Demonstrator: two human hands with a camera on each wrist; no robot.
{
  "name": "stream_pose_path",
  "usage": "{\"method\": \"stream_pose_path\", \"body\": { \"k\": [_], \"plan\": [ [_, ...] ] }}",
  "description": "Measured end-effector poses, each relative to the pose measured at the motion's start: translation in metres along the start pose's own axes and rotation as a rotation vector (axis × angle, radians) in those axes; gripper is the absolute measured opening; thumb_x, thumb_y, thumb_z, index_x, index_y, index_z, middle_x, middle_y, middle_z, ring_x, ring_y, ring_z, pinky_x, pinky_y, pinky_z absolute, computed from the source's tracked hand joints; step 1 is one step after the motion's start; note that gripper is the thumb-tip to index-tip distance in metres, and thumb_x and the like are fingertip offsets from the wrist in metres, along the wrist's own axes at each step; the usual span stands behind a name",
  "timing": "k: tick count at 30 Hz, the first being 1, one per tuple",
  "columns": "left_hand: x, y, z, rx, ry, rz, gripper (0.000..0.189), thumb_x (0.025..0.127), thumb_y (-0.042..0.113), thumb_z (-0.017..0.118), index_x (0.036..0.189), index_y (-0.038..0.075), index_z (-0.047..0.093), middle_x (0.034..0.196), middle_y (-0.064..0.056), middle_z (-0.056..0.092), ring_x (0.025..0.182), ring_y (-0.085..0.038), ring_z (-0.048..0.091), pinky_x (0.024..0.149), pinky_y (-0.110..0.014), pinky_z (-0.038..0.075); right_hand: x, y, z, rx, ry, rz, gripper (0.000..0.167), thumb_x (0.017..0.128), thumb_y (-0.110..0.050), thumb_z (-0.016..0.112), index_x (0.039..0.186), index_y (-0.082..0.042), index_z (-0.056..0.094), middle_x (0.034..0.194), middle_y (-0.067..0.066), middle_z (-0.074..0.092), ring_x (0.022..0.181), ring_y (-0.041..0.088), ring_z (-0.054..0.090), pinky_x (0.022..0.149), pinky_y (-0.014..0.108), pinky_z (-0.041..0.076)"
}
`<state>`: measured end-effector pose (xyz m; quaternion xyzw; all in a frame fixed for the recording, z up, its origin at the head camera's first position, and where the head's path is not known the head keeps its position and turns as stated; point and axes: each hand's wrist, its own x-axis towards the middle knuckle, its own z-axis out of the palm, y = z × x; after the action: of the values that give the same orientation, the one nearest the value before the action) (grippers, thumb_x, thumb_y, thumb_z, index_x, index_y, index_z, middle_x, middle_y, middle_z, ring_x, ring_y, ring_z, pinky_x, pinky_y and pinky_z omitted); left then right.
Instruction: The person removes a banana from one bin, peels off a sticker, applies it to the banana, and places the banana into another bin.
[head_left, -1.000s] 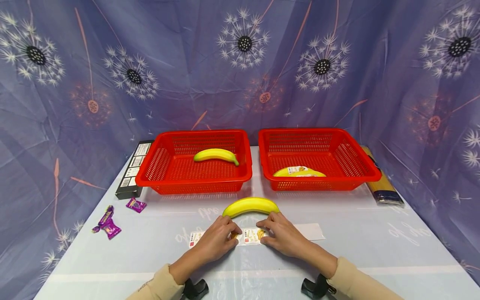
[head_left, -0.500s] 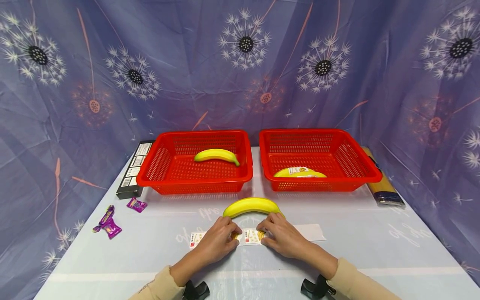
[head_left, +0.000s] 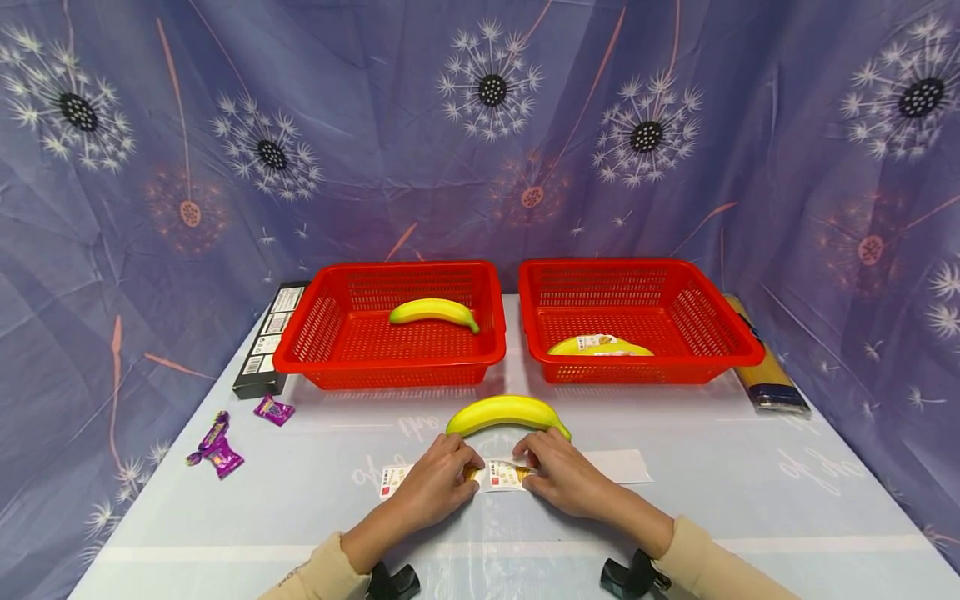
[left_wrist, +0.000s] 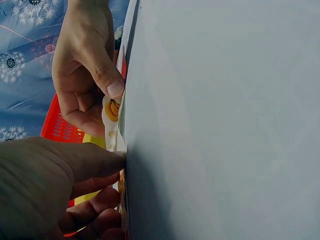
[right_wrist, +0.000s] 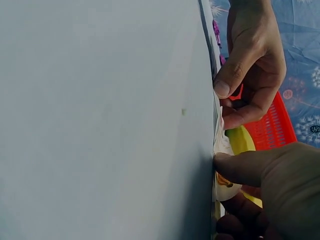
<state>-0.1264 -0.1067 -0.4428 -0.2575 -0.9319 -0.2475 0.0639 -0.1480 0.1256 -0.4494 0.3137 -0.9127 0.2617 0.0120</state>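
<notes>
A strip of white banana-print stickers (head_left: 504, 475) lies across the near middle of the table. My left hand (head_left: 435, 479) holds the strip between thumb and fingers, left of the exposed sticker. On the other side, my right hand (head_left: 564, 473) pinches that sticker's right end, where the banana picture is. The sticker (right_wrist: 227, 186) bends up off its backing at that end in the right wrist view. Just beyond both hands lies a yellow banana (head_left: 506, 412), its right tip close to my right fingers. The strip's blank white end (head_left: 621, 467) extends past my right hand.
Two red baskets stand behind: the left basket (head_left: 390, 367) holds one banana (head_left: 433, 311), the right basket (head_left: 645, 367) holds bananas (head_left: 592, 345) bearing stickers. Purple-wrapped candies (head_left: 222, 454) and a black box (head_left: 258, 383) are at left. A yellow-brown packet (head_left: 772, 383) lies at right.
The sticker's right end has curled up slightly under my right fingers, which have turned a little. My left hand has stayed in place on the strip.
</notes>
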Motion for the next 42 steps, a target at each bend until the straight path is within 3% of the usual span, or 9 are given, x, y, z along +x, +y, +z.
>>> {"method": "stream_pose_path", "body": {
  "k": [8, 18, 24, 28, 31, 34, 38, 42],
  "plan": [
    [-0.001, 0.000, 0.000, 0.002, 0.008, 0.006, 0.016, 0.076, 0.014, 0.072, 0.091, 0.014, 0.067, 0.083, 0.005, 0.050, 0.082, -0.008, 0.039, 0.070, -0.019, 0.037, 0.000, 0.002, 0.004, 0.050, 0.087, 0.020, 0.013, 0.077, -0.010, 0.072, 0.085, -0.019, 0.068, 0.075, -0.011, 0.050, 0.079, 0.003, 0.038, 0.069, 0.019, 0.036],
    [0.000, 0.000, 0.000, -0.005, 0.008, 0.006, 0.015, 0.076, 0.013, 0.072, 0.091, 0.013, 0.067, 0.083, 0.005, 0.050, 0.081, -0.008, 0.039, 0.069, -0.019, 0.037, -0.003, 0.004, 0.007, 0.045, 0.164, -0.051, 0.022, 0.074, -0.008, 0.073, 0.077, -0.027, 0.062, 0.075, -0.014, 0.052, 0.081, 0.003, 0.039, 0.071, 0.021, 0.037],
    [0.000, 0.000, -0.001, -0.007, 0.005, 0.003, 0.015, 0.076, 0.014, 0.071, 0.091, 0.014, 0.067, 0.083, 0.005, 0.051, 0.081, -0.008, 0.039, 0.069, -0.019, 0.037, -0.008, 0.004, 0.002, 0.205, 0.161, -0.066, 0.019, 0.080, -0.012, 0.072, 0.081, -0.028, 0.061, 0.078, -0.016, 0.057, 0.076, 0.002, 0.041, 0.066, 0.017, 0.039],
    [0.000, 0.000, -0.001, -0.002, 0.008, 0.011, 0.015, 0.076, 0.013, 0.071, 0.090, 0.013, 0.067, 0.084, 0.004, 0.051, 0.081, -0.008, 0.039, 0.069, -0.019, 0.037, -0.009, 0.002, -0.009, 0.318, 0.138, -0.022, 0.013, 0.083, -0.016, 0.070, 0.084, -0.027, 0.062, 0.080, -0.013, 0.058, 0.073, 0.001, 0.044, 0.063, 0.017, 0.040],
    [0.001, 0.000, -0.001, -0.009, 0.023, 0.015, 0.014, 0.076, 0.013, 0.071, 0.090, 0.013, 0.067, 0.083, 0.004, 0.052, 0.081, -0.008, 0.039, 0.069, -0.019, 0.037, -0.007, 0.000, -0.018, 0.335, 0.134, 0.018, 0.013, 0.083, -0.016, 0.070, 0.086, -0.026, 0.063, 0.079, -0.011, 0.055, 0.071, 0.001, 0.043, 0.062, 0.018, 0.040],
    [0.003, 0.001, -0.004, -0.090, 0.027, -0.014, 0.014, 0.079, 0.015, 0.069, 0.092, 0.012, 0.068, 0.083, 0.004, 0.055, 0.080, -0.008, 0.043, 0.069, -0.019, 0.038, -0.004, -0.003, -0.025, 0.311, 0.135, 0.055, 0.014, 0.082, -0.013, 0.071, 0.088, -0.025, 0.064, 0.076, -0.010, 0.051, 0.068, 0.002, 0.042, 0.061, 0.018, 0.039],
    [0.012, 0.007, -0.011, -0.278, 0.018, -0.082, 0.022, 0.084, 0.028, 0.068, 0.099, 0.012, 0.068, 0.084, 0.003, 0.058, 0.078, -0.011, 0.050, 0.069, -0.020, 0.042, 0.002, -0.005, -0.030, 0.266, 0.135, 0.071, 0.015, 0.081, -0.013, 0.071, 0.092, -0.024, 0.066, 0.073, -0.009, 0.049, 0.066, 0.002, 0.042, 0.059, 0.019, 0.039],
    [0.023, 0.015, -0.017, -0.340, 0.040, -0.121, 0.026, 0.082, 0.039, 0.069, 0.095, 0.016, 0.068, 0.082, 0.004, 0.058, 0.076, -0.013, 0.053, 0.068, -0.020, 0.042, 0.006, -0.008, -0.031, 0.266, 0.141, 0.053, 0.015, 0.082, -0.015, 0.071, 0.094, -0.023, 0.066, 0.074, -0.008, 0.049, 0.067, 0.002, 0.043, 0.060, 0.019, 0.040]
  ]
}}
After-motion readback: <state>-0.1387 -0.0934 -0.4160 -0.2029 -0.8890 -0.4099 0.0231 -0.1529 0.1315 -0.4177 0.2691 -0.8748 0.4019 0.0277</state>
